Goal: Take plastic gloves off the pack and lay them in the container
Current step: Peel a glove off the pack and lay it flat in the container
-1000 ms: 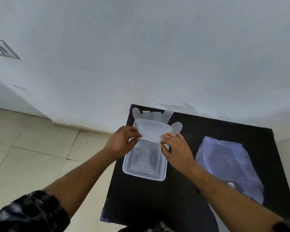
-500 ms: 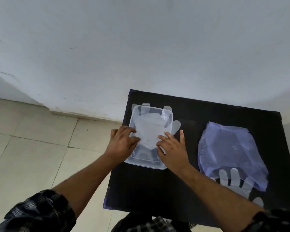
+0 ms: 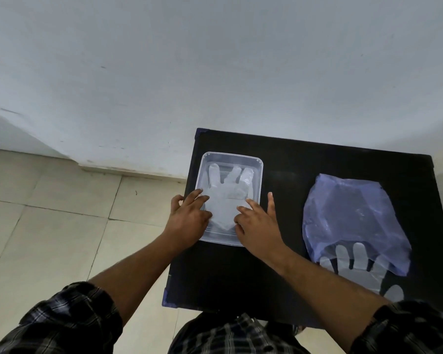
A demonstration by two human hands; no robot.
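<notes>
Plastic gloves are the item under handling; findings run from largest object to smallest. Black tabletop (image 3: 317, 164) stands against a white wall, beside a tiled floor. Purple pack (image 3: 353, 221) lies on its right half, well apart from the work, with the pale fingers of further gloves (image 3: 353, 264) protruding from its near, open end. That placement probably keeps the supply within reach of the right hand. Clear rectangular container (image 3: 232, 157) sits on the left half, open side up. One translucent glove (image 3: 228, 198) lies inside it, fingers pointing away toward the wall. Left hand (image 3: 189, 221) and right hand (image 3: 257, 226) rest at the near end, each grip spread, fingertips pressing the glove's cuff area flat. Pressing appears intended to seat the light film against the base so it does not spring up.
</notes>
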